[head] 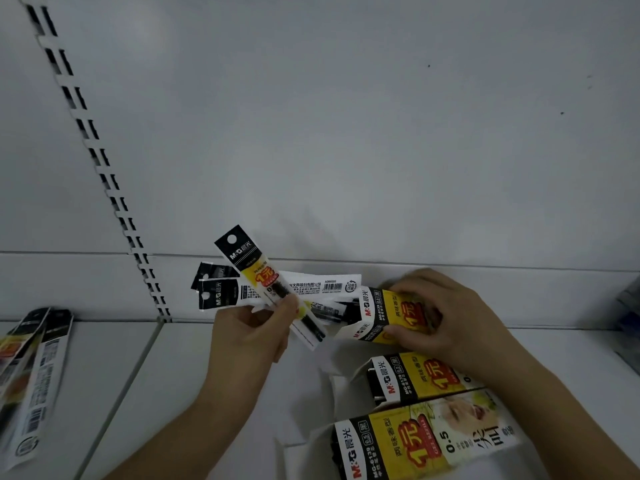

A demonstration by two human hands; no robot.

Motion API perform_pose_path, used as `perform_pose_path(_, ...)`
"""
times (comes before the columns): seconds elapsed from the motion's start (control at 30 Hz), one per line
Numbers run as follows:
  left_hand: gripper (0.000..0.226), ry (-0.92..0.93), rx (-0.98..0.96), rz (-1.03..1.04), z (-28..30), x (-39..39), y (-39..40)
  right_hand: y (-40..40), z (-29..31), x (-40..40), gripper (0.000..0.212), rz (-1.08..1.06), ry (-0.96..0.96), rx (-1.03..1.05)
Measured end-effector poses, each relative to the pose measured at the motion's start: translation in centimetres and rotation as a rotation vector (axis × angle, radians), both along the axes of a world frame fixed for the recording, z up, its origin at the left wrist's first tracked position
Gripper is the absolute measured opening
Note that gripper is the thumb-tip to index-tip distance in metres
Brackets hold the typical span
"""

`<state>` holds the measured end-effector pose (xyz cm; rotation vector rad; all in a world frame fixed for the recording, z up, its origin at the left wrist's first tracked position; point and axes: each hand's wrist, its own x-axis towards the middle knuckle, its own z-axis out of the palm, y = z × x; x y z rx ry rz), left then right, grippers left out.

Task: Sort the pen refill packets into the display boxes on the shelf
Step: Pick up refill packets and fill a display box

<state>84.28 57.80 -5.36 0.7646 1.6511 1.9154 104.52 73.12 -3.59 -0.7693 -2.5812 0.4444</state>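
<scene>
At the shelf [214,375] back edge, left hand [249,334] pinches fanned refill packets [277,292], right hand [446,320] grips the rear display box [384,320] — loose packets [31,386] at the left end remain unsorted.

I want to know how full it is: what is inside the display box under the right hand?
Dark packet ends poke out of the open end of the display box. The right hand and the box walls cover the rest, so no count.
</scene>
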Motion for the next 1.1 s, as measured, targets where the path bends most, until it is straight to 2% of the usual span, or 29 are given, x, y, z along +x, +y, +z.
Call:
perform_pose_path(0.13, 0.024, 0.109, 0.015, -0.002, 0.4, -0.9, -0.3, -0.2, 0.2, 0.1, 0.054, 0.005, 0.049, 0.017)
perform_pose_path(0.23, 0.027, 0.231, -0.017, -0.044, 0.6, -1.1, -0.5, -0.3, 0.3, 0.1, 0.055, 0.018, 0.058, 0.023)
perform_pose_path(0.37, 0.016, 0.297, -0.045, -0.108, 0.6, -0.8, -0.4, -0.7, 0.2, -0.2, 0.057, 0.077, 0.000, 0.062)
perform_pose_path(0.57, 0.012, 0.117, 0.012, -0.313, 0.9, -0.9, -0.3, -1.0, -0.3, -0.9, 0.057, 0.118, -0.057, 0.114)
perform_pose_path(0.73, 0.030, -0.068, 0.059, -0.388, 0.5, -1.2, 0.1, -0.9, -0.6, -0.9, 0.057, 0.138, -0.057, 0.129)
perform_pose_path(0.87, 0.017, -0.184, 0.098, -0.395, 0.8, -1.8, 0.3, -0.8, -0.5, -0.7, 0.057, 0.138, -0.028, 0.123)
perform_pose_path(1.0, 0.015, -0.236, 0.111, -0.357, 1.3, -1.5, 0.3, -0.8, -0.5, -0.7, 0.057, 0.130, -0.022, 0.120)
perform_pose_path(1.1, 0.007, -0.172, 0.105, -0.366, 1.7, -1.2, 0.2, -0.7, -0.4, -0.6, 0.058, 0.121, -0.017, 0.115)
